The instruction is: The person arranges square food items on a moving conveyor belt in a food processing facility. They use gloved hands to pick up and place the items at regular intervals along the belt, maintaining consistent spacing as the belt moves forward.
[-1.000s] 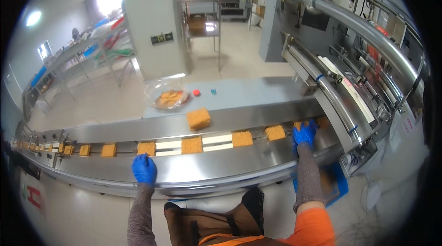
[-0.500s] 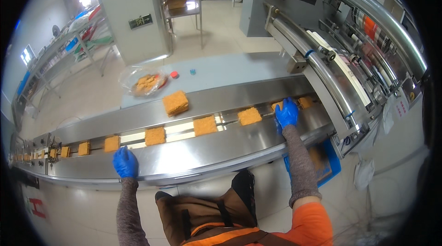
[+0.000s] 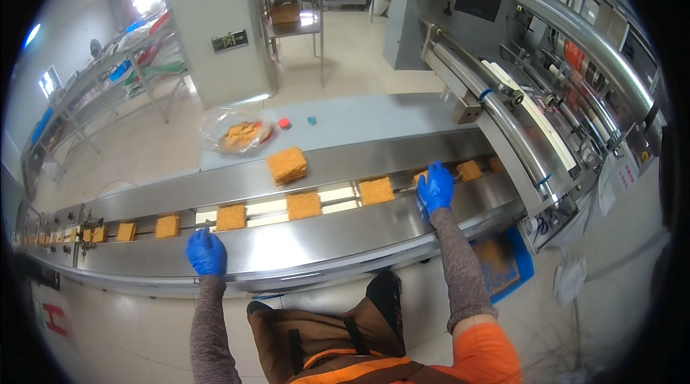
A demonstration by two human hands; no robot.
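Note:
My gloved left hand (image 3: 206, 252) rests at the near edge of the conveyor channel (image 3: 266, 207), fingers loosely bent and slightly apart, nothing visible in them. My gloved right hand (image 3: 435, 188) is farther right, its fingers curled over an orange crumbly square (image 3: 420, 177), which is partly hidden. Similar squares lie spaced along the channel, including one (image 3: 304, 205) in the middle and one (image 3: 376, 190) nearer my right hand. A stack of squares (image 3: 287, 164) sits on the far steel ledge.
Behind, a grey board (image 3: 374, 112) bears a plastic bag (image 3: 237, 132) of orange pieces, a red cap (image 3: 284, 123) and a small teal object (image 3: 312, 121). A roller machine (image 3: 496, 125) overhangs the right end. A blue crate (image 3: 523, 265) is underneath. A pillar (image 3: 183, 24) stands beyond.
Relative to the steel frame, the squares in the channel have shifted left. My right hand has moved slightly left, still over a square. My left hand stays near the same spot.

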